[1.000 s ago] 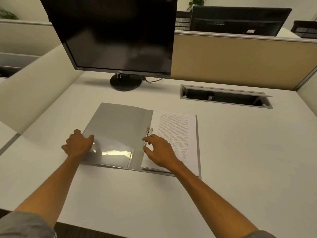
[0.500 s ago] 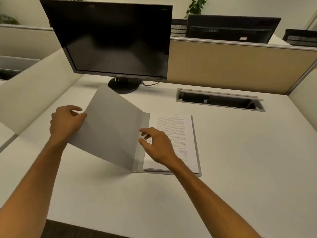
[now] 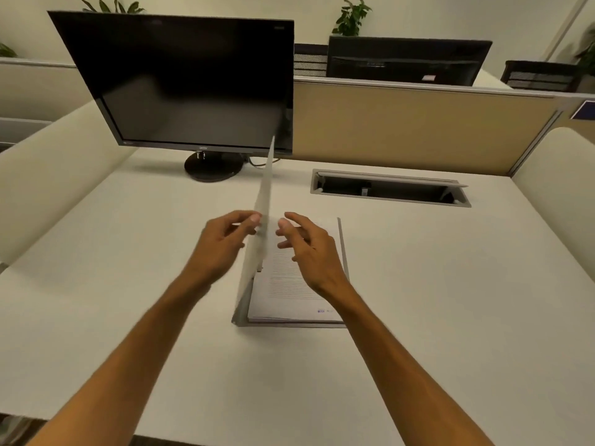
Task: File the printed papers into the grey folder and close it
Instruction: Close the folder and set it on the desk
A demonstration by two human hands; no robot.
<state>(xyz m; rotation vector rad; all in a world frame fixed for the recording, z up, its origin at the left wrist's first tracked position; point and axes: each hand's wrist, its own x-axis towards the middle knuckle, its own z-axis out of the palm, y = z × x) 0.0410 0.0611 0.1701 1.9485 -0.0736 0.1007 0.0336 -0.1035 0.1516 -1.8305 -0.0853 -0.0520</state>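
Observation:
The grey folder [image 3: 262, 220] lies in the middle of the white desk with its front cover standing almost upright, seen edge-on and blurred. My left hand [image 3: 222, 246] pinches that cover's free edge between thumb and fingertips. The printed papers [image 3: 286, 291] lie stacked on the folder's back half, whose grey rim shows along the right and near sides. My right hand [image 3: 309, 249] hovers just above the papers, right of the raised cover, fingers spread and holding nothing.
A black monitor [image 3: 193, 82] on a round stand is at the back left, close behind the raised cover. An open cable tray [image 3: 389, 188] is set into the desk at the back right. Partition walls [image 3: 418, 127] enclose the desk.
My left hand has swung the folder's cover up from flat on the desk to nearly vertical, moving right. My right hand has lifted off the fastener and papers.

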